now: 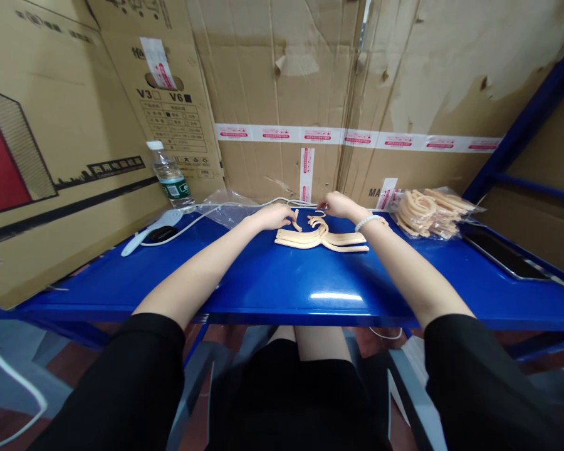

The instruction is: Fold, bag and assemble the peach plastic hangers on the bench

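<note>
Beige plastic clothes hangers [345,238] lie stacked together on the blue table, their hooks [318,221] pointing away from me. To the left of the hooks, my left hand [277,217] has its fingers closed at a short, curved beige piece [297,222], which stands out beyond the fingertips. Just behind the stack is my right hand [337,205], fingers curled together. A thin hook-shaped beige piece [319,213] shows beside its fingertips; what lies between those fingers is too small to make out.
At the right, a clear bag of beige hanger parts [427,213] sits near a dark phone [502,254]. A water bottle [173,178], a pale hairbrush-like object [153,230] and a plastic sheet [228,208] are at the left. Cardboard [282,88] walls the back.
</note>
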`<state>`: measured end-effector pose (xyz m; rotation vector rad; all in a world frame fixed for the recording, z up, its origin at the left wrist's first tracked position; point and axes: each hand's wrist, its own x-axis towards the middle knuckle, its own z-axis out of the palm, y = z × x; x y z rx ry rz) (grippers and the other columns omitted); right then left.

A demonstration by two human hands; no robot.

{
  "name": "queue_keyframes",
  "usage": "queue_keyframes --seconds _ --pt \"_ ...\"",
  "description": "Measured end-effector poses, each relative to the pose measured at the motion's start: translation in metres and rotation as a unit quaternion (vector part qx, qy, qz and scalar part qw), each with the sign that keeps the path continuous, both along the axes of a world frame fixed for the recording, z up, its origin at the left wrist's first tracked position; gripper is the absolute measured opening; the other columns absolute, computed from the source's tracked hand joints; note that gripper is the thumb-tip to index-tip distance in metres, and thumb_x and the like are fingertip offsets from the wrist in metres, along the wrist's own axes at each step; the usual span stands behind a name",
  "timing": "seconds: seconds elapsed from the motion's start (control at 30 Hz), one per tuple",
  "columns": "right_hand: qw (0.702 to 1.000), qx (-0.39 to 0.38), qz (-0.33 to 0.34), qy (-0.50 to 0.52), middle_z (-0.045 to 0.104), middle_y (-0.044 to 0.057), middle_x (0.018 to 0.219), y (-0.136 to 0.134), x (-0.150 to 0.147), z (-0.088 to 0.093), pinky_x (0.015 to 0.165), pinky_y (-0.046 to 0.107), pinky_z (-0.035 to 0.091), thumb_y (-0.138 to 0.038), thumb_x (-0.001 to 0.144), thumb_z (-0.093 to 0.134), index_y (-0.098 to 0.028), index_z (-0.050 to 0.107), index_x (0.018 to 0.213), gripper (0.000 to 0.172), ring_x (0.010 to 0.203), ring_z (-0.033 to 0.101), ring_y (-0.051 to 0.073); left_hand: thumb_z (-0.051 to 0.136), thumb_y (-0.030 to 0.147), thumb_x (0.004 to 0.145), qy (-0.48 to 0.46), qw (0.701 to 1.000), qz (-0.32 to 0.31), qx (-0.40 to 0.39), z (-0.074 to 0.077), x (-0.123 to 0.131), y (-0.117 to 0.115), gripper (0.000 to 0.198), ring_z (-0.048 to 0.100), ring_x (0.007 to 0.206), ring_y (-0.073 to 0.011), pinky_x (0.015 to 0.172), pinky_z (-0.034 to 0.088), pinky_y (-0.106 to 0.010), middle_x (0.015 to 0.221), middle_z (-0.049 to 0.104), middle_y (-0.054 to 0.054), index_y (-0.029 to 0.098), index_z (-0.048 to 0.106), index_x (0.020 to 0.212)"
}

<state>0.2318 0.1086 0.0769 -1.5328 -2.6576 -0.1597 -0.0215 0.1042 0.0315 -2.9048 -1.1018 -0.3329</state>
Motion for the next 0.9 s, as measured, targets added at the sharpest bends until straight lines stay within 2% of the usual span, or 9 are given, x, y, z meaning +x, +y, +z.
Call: queue_keyframes --seconds 0.1,0.3,0.47,0.57,0.63,0.7,0.77,0.83,0.9 --pt "0.999 -0.012 -0.024 -0.017 0.079 0.014 0.108 0.023 -0.012 -0.005 0.084 0.027 0.052 0.000 0.075 0.072 -0.016 0.081 0.110 0.039 0.100 0.073 0.027 0.065 0.012 0.081 0.001 1.000 0.010 -0.006 -0.006 0.006 0.014 0.030 0.067 0.099 -0.0222 0.088 0.048 -0.029 0.110 0.074 -0.007 0.022 0.078 0.106" --pt "0.999 -0.025 -0.025 0.005 0.080 0.013 0.093 0.040 -0.012 -0.023 0.079 0.027 0.052 -0.007 0.072 0.079 -0.016 0.084 0.087 0.019 0.090 0.074 0.026 0.071 0.008 0.072 -0.018 1.000 0.009 -0.019 -0.014 0.016 0.030 0.028 0.066 0.097 -0.0233 0.081 0.046 -0.028 0.100 0.072 -0.005 0.023 0.078 0.095" --pt "0.991 0.033 -0.032 0.125 0.080 0.013 0.087 0.036 0.001 -0.026 0.079 0.028 0.051 -0.013 0.077 0.074 -0.014 0.082 0.084 0.011 0.088 0.073 0.026 0.068 0.008 0.073 -0.082 0.996 -0.019 -0.028 -0.014 0.023 0.030 0.014 0.065 0.089 -0.0204 0.080 0.045 -0.027 0.093 0.070 -0.004 0.020 0.073 0.079" --pt "0.966 0.085 -0.046 0.239 0.079 0.010 0.083 0.026 0.012 -0.016 0.076 0.026 0.051 -0.019 0.084 0.068 -0.013 0.080 0.091 0.015 0.082 0.073 0.022 0.061 0.008 0.078 -0.147 0.988 -0.027 -0.023 -0.008 0.023 0.024 0.014 0.065 0.077 -0.0181 0.076 0.047 -0.027 0.082 0.068 -0.002 0.018 0.070 0.079" --pt "0.941 0.109 -0.059 0.314 0.077 0.009 0.077 0.013 0.019 -0.009 0.069 0.026 0.052 -0.025 0.091 0.062 -0.011 0.076 0.099 0.021 0.074 0.072 0.020 0.053 0.008 0.084 -0.195 0.980 -0.028 -0.014 -0.003 0.023 0.015 0.020 0.066 0.075 -0.0173 0.077 0.049 -0.028 0.081 0.068 -0.002 0.018 0.070 0.087" --pt "0.918 0.117 -0.066 0.372 0.075 0.008 0.072 -0.006 0.024 -0.005 0.061 0.025 0.052 -0.032 0.098 0.054 -0.011 0.072 0.104 0.029 0.063 0.069 0.018 0.050 0.010 0.088 -0.257 0.966 -0.037 -0.014 0.002 0.023 0.002 0.024 0.069 0.080 -0.0171 0.081 0.052 -0.030 0.089 0.072 -0.004 0.018 0.071 0.096" --pt "0.882 0.079 -0.054 0.461 0.074 0.007 0.070 -0.030 0.026 -0.005 0.055 0.024 0.053 -0.037 0.099 0.055 -0.013 0.070 0.101 0.029 0.057 0.067 0.015 0.055 0.018 0.091 -0.355 0.931 -0.069 -0.045 0.005 0.023 -0.016 0.019 0.072 0.087 -0.0184 0.086 0.055 -0.033 0.099 0.075 -0.007 0.018 0.072 0.100" --pt "0.792 -0.020 -0.023 0.610 0.075 0.007 0.072 -0.057 0.026 -0.012 0.052 0.022 0.053 -0.040 0.089 0.070 -0.016 0.068 0.092 0.024 0.056 0.067 0.014 0.065 0.029 0.089 -0.447 0.883 -0.103 -0.097 0.006 0.024 -0.037 0.017 0.073 0.097 -0.0214 0.092 0.057 -0.038 0.107 0.076 -0.009 0.018 0.075 0.096" --pt "0.702 -0.101 -0.014 0.704 0.076 0.006 0.076 -0.082 0.022 -0.022 0.051 0.020 0.054 -0.040 0.081 0.079 -0.017 0.067 0.088 0.026 0.058 0.069 0.014 0.073 0.034 0.084 -0.495 0.851 -0.113 -0.132 0.003 0.027 -0.055 0.018 0.072 0.101 -0.0236 0.094 0.057 -0.041 0.111 0.076 -0.011 0.017 0.078 0.088"
